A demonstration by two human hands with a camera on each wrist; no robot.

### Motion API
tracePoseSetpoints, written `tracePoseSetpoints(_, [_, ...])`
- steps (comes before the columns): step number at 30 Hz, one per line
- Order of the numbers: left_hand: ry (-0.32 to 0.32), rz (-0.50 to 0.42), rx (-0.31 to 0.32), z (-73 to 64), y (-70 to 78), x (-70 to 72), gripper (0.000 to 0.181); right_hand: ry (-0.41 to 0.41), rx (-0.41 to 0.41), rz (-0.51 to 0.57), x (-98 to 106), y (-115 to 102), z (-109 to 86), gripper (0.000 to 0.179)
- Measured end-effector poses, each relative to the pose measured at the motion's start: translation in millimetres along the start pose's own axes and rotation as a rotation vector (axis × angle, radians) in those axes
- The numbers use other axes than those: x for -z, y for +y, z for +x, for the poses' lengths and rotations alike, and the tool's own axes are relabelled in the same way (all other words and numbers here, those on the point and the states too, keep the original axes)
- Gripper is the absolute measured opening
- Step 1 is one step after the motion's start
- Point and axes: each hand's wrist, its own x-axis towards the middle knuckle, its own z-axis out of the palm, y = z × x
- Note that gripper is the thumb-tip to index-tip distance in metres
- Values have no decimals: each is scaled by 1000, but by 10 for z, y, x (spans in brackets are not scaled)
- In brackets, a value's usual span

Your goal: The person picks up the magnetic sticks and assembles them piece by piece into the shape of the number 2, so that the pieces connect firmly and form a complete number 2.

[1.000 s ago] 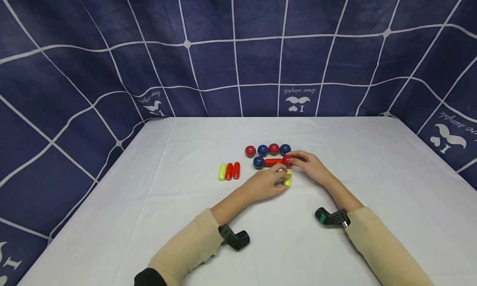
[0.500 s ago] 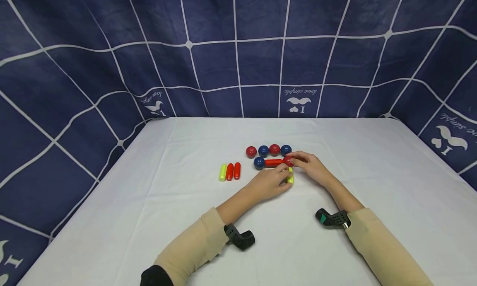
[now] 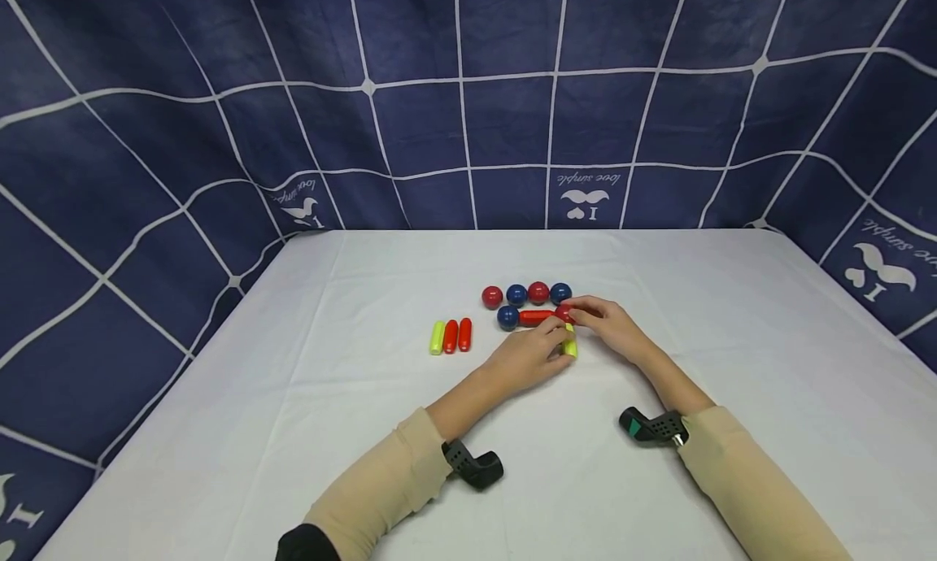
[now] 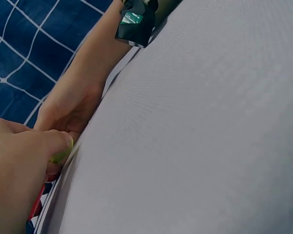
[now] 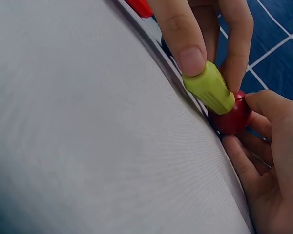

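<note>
My left hand [image 3: 525, 359] pinches a yellow-green rod [image 5: 209, 90] between thumb and fingers. One end of that rod meets a red ball [image 5: 229, 119], which the fingers of my right hand [image 3: 613, 328] grip. In the head view the ball sits at the right end of a red rod [image 3: 537, 318], and a blue ball [image 3: 508, 317] is at the rod's left end. How deep the yellow-green rod goes into the ball I cannot tell. In the left wrist view, fingers hide most of the yellow-green rod [image 4: 61, 155].
Just behind stands a row of loose balls, red [image 3: 492, 297] and blue [image 3: 516, 295] by turns. To the left lie a yellow-green rod [image 3: 437, 337] and two red rods [image 3: 451, 337]. A white cloth [image 3: 351, 463] covers the table; a dark blue gridded curtain [image 3: 410, 138] surrounds it.
My left hand has shifted slightly right and away from me, bringing the yellow-green rod up against the red ball. The right hand has stayed in place on the ball.
</note>
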Motion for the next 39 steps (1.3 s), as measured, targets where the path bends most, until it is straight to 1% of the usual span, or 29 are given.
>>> tracePoseSetpoints(5, [-7, -106, 40, -5, 6, -5, 30, -2, -11, -29, 4, 16, -37, 45])
tracePoseSetpoints(7, [6, -137, 61, -4, -3, 24, 30, -3, -14, -38, 8, 21, -48, 46])
tracePoseSetpoints(8, [25, -145, 69, -1, -21, 41, 29, 0, -12, -38, 10, 24, -50, 46])
tracePoseSetpoints(10, [84, -160, 92, 6, -86, 87, 27, 7, -9, -47, 13, 24, -49, 46])
tracePoseSetpoints(12, [165, -179, 125, 7, -189, 139, 25, 11, -7, -57, 15, 17, -42, 46])
tracePoseSetpoints(16, [349, -231, 190, -13, -471, 206, 20, 4, -17, -66, 6, 3, -18, 47])
tracePoseSetpoints(17, [382, -246, 208, -23, -541, 217, 19, -2, -20, -64, 3, 3, -13, 47])
tracePoseSetpoints(19, [422, -267, 240, -35, -676, 223, 20, -10, -33, -62, -10, -26, -10, 45])
tracePoseSetpoints(21, [418, -289, 288, -44, -773, 218, 22, -14, -31, -69, -15, -75, -29, 44])
tracePoseSetpoints(23, [380, -289, 338, -49, -832, 206, 26, -15, -32, -69, -17, -81, -29, 44])
tracePoseSetpoints(25, [322, -260, 379, -49, -861, 194, 30, -17, -29, -81, -15, -80, -23, 45])
tracePoseSetpoints(27, [265, -219, 408, -52, -870, 188, 34, -16, -27, -82, -13, -61, -9, 46])
tracePoseSetpoints(28, [242, -200, 418, -51, -874, 187, 35, -15, -29, -76, -13, -21, 15, 47])
tracePoseSetpoints(30, [214, -179, 438, -50, -880, 183, 36, -14, -27, -78, -17, -20, 23, 49])
tracePoseSetpoints(32, [202, -176, 462, -52, -882, 178, 38, -12, -26, -71, -23, -25, 22, 49])
tracePoseSetpoints(34, [203, -185, 487, -51, -881, 173, 37, -10, -26, -72, -27, -32, 15, 49])
tracePoseSetpoints(37, [213, -191, 518, -49, -875, 163, 35, -7, -27, -78, -28, -34, 4, 48])
tracePoseSetpoints(39, [230, -197, 529, -47, -871, 153, 34, -6, -28, -83, -27, -32, -2, 48])
